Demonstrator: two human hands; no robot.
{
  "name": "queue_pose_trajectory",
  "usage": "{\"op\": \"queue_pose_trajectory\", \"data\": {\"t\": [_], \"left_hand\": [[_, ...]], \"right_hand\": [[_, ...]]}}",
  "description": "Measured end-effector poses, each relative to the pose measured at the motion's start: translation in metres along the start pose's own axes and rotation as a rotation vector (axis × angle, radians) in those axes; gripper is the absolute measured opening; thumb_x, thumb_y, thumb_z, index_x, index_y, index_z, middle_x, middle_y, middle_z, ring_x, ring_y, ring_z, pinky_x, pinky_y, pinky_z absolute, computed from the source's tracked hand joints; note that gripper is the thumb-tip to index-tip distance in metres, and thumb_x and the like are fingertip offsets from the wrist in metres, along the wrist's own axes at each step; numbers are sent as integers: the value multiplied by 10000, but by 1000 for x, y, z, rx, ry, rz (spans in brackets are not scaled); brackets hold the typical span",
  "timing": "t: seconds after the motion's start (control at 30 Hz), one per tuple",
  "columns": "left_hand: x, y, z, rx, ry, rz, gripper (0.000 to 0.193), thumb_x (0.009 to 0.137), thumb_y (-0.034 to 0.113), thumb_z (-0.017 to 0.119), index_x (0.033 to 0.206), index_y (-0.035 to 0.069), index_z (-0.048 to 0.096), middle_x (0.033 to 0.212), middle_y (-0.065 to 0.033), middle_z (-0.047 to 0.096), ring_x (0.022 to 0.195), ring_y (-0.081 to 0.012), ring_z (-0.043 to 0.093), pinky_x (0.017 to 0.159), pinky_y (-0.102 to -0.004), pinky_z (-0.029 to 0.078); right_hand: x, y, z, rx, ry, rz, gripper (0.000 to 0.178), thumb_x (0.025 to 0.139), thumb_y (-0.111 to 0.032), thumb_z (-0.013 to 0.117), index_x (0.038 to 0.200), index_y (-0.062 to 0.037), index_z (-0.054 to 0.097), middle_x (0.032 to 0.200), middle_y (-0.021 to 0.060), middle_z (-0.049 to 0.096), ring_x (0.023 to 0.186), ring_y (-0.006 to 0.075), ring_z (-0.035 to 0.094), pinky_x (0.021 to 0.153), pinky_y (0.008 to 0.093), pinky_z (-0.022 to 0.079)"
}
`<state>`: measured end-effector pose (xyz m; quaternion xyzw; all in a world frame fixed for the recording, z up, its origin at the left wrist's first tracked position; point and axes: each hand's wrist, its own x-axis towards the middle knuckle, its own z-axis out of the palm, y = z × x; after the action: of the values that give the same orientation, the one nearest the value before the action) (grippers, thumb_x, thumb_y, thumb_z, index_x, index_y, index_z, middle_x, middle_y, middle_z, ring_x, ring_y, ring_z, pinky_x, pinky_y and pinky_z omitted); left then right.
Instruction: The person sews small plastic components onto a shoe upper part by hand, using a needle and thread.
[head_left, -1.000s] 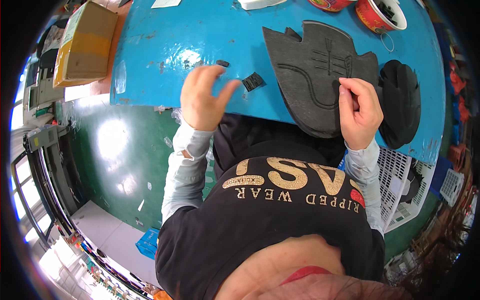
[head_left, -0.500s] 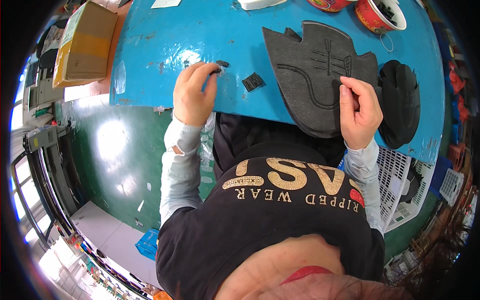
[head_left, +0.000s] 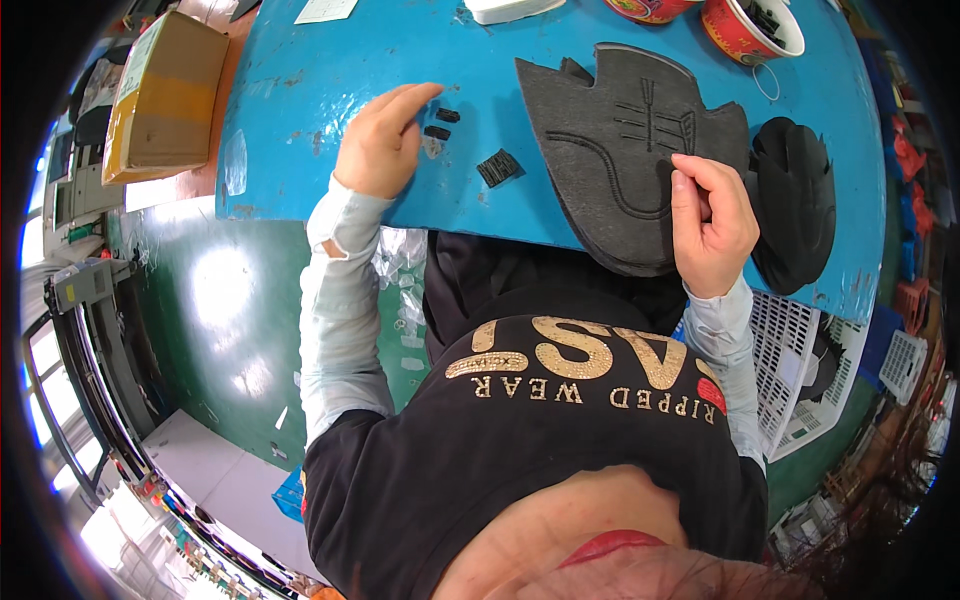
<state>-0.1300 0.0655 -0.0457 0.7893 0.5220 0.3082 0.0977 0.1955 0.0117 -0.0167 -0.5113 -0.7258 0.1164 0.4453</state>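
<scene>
My left hand (head_left: pixel 385 145) is over the blue table, its fingers stretched out and apart from the thumb, with nothing seen in it. Just right of its fingertips lie two small black strips (head_left: pixel 436 132). A small dark ribbed block (head_left: pixel 498 168) lies further right. My right hand (head_left: pixel 715 225) rests at the right side of a stack of dark grey shoe-upper pieces (head_left: pixel 610 150) with stitched curved lines. Its thumb and forefinger are pinched together above the top piece; whatever is between them is too small or hidden to make out.
Beside the stack is a pile of black curved pieces (head_left: pixel 795 205). Red paper bowls (head_left: pixel 735 35) stand at the back right, one holding black bits. A cardboard box (head_left: pixel 165 95) stands at far left, a white plastic basket (head_left: pixel 800 400) below the table's right edge.
My left hand has let go of a small black strip beside the other one and drawn back left, its fingers now straighter. My right hand keeps its pinch over the stack.
</scene>
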Motion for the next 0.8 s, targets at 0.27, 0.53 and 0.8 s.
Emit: {"op": "queue_pose_trajectory", "data": {"t": [0.27,0.53,0.8], "left_hand": [[-30,57,-3,-137,161,-7,265,821,24,672,1085,22,676,992,-150,674,897,-324,650,785,-400,519],[-22,106,23,-85,124,319,474,660,190,826,1094,79,674,1098,-59,636,1029,-277,587,845,-389,437],[-24,113,35,-86,93,325,473,583,172,844,1027,110,693,1136,-51,621,1059,-281,575,868,-410,435]], "right_hand": [[-15,14,6,260,183,25,170,869,45,666,1025,-20,669,942,66,649,666,76,550,578,200,430],[2,33,-20,-121,237,190,470,801,-209,810,1171,-4,605,1001,63,581,659,102,458,612,249,429],[-8,28,-14,-1,229,373,540,780,-235,839,1196,-2,586,900,45,576,614,95,465,582,237,447]]}}
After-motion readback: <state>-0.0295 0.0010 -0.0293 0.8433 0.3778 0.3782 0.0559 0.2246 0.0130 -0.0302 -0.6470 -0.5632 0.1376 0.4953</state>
